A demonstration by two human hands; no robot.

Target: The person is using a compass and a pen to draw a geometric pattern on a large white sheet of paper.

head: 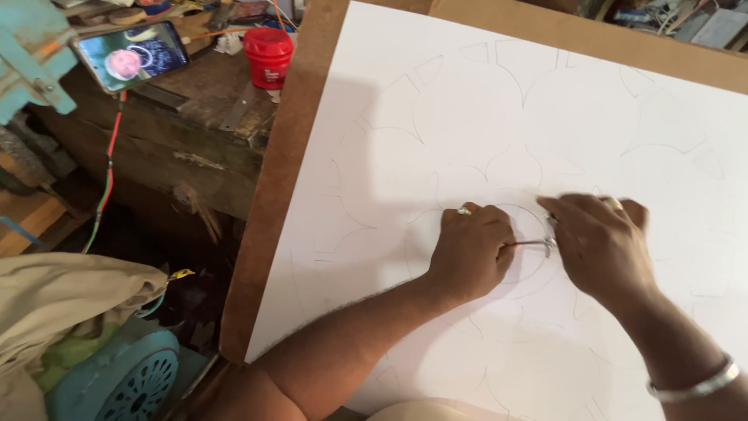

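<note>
white sheet [499, 117] with faint pencilled arcs and petal shapes lies on brown board [292, 132]. left hand [471, 249] fisted on sheet, grip clenched on end of thin metal tool [534, 244]. right hand [600, 238] just beside, grip pinching tool's other end. red tub [268, 56], lid on, contents hidden, far up-left of grips on wooden surface [195, 86]. sheet's left edge well clear of grips.
</note>
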